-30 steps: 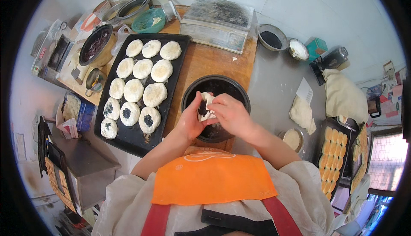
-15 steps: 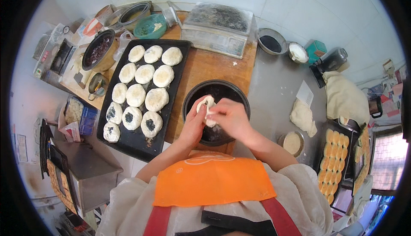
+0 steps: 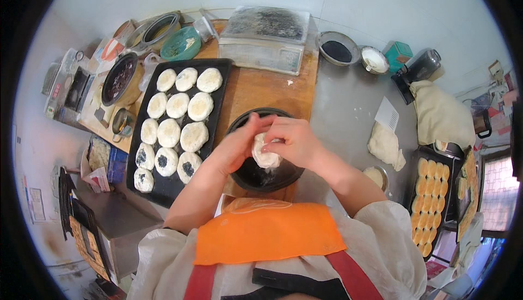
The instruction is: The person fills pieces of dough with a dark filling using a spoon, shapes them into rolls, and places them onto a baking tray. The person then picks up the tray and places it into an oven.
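Note:
Between my two hands is a pale ball of dough point(image 3: 266, 154), held over a round black pan point(image 3: 256, 179). My left hand point(image 3: 238, 143) cups the dough from the left side, its fingers reaching over the far edge. From the right, my right hand point(image 3: 293, 141) grips the top of the dough with bent fingers pressed into it. To the left lies a black baking tray point(image 3: 212, 123) with rows of flat round dough cakes point(image 3: 177, 105). The nearest cakes carry dark specks on top.
Behind the pan stands a dusty scale point(image 3: 264, 38). A bowl of black seeds point(image 3: 336, 51), a white-filled bowl point(image 3: 375, 60) and a dough lump point(image 3: 385, 146) sit on the metal counter at right. Browned buns point(image 3: 430, 204) fill a tray farther right. Filling bowl point(image 3: 122, 79) at left.
The dough has gone from a stretched, open shape to a rounder one. My left fingers now reach over its far side, and my right hand has closed over the top. The view has shifted slightly.

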Demonstrator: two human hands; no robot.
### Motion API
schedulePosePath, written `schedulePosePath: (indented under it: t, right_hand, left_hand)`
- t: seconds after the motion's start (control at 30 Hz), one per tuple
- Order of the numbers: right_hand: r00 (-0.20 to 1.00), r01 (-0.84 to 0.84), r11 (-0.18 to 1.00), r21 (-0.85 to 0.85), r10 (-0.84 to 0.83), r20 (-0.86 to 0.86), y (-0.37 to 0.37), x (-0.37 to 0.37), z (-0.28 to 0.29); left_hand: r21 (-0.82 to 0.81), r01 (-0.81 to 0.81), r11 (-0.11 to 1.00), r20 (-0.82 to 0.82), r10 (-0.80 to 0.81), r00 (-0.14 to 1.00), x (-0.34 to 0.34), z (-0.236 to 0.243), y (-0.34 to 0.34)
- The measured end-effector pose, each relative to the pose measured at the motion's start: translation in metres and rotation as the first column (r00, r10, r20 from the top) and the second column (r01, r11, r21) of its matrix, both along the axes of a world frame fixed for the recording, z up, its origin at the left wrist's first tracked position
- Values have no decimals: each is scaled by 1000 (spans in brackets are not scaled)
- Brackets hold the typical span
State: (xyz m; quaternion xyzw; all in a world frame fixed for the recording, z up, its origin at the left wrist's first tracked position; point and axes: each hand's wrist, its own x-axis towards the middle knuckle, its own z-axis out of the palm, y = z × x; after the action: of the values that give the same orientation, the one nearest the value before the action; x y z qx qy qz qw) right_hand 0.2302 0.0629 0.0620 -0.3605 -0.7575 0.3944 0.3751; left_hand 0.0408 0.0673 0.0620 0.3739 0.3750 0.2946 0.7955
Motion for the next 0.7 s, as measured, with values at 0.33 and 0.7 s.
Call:
schedulePosePath:
  t: [0.33, 0.7]
  right_hand:
    - [948, 308, 911, 275, -271, -166, 48, 20, -13]
    - [705, 632, 687, 359, -702, 100, 299, 173, -91]
  left_hand:
    - [-317, -470, 824, 251, 551, 796, 38, -39, 42]
    - [352, -548, 759, -122, 617, 777, 24, -17, 40]
